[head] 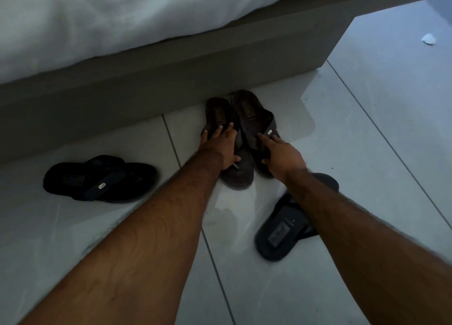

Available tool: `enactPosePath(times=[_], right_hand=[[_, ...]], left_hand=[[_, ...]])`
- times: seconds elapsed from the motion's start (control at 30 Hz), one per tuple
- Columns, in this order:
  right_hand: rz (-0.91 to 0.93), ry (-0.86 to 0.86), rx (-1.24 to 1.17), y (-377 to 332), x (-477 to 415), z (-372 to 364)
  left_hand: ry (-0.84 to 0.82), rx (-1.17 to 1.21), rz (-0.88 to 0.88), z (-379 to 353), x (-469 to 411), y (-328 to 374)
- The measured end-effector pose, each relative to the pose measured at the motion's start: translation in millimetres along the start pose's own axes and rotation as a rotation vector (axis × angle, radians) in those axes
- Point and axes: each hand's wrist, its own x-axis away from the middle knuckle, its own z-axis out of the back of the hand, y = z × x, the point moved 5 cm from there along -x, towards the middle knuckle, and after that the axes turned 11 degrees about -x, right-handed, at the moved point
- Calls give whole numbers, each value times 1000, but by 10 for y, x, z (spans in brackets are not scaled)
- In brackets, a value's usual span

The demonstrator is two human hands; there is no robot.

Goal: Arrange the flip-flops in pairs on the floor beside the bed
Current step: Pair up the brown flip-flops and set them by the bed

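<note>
Two brown flip-flops lie side by side against the bed base, heels toward the bed. My left hand (221,146) rests flat on the left brown flip-flop (219,112), fingers spread over its strap. My right hand (281,153) presses on the right brown flip-flop (252,114), index finger on its strap. A black flip-flop (100,179) lies sideways on the floor at the left. Another dark flip-flop (281,229) lies at the lower right, partly hidden under my right forearm.
The grey bed base (146,90) runs across the top, with a white duvet (110,19) hanging over it. The floor is pale glossy tile (342,129). A small white scrap (428,39) lies on the floor at the far right.
</note>
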Motion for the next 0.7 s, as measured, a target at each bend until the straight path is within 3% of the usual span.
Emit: enactPosePath(times=[0.37,0.6,0.7], right_hand=[[-25,19,-73,200,291,-70],[-19,-89,-98,105,358,-31],[-94,65,-210,109,527,110]], left_hand=[[55,26,-5,-215,228,233],[40,9,-11,-153,278,272],[160,103,-34,-51,372,266]])
